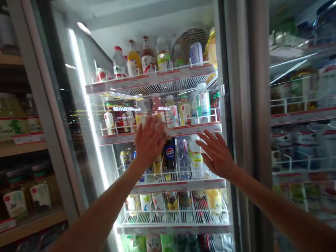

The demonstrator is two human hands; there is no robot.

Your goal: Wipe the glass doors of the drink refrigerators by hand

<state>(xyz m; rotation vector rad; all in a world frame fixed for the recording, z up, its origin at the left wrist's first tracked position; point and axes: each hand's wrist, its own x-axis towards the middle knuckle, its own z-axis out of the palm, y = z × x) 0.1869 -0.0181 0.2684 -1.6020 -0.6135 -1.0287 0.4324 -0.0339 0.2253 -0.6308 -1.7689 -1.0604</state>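
Note:
My left hand (150,140) lies flat against the glass door of a drinks fridge, in front of the second shelf. A pale, cloth-like edge (166,134) sticks out from under its fingers; most of that cloth is hidden by the hand, and motion blurs both. My right hand (216,154) is open, fingers spread, at the glass on the right side near the door frame, holding nothing. Behind the glass stand a dark cola bottle (170,154) and a clear bottle with a yellow-green label (196,157).
Several wire shelves (181,185) of bottles and cans fill the fridge. A metal door frame (243,105) runs down the right, with another stocked fridge beyond. At left, a wooden shelf (31,148) carries large jars. Reflections of lit lettering show on the glass.

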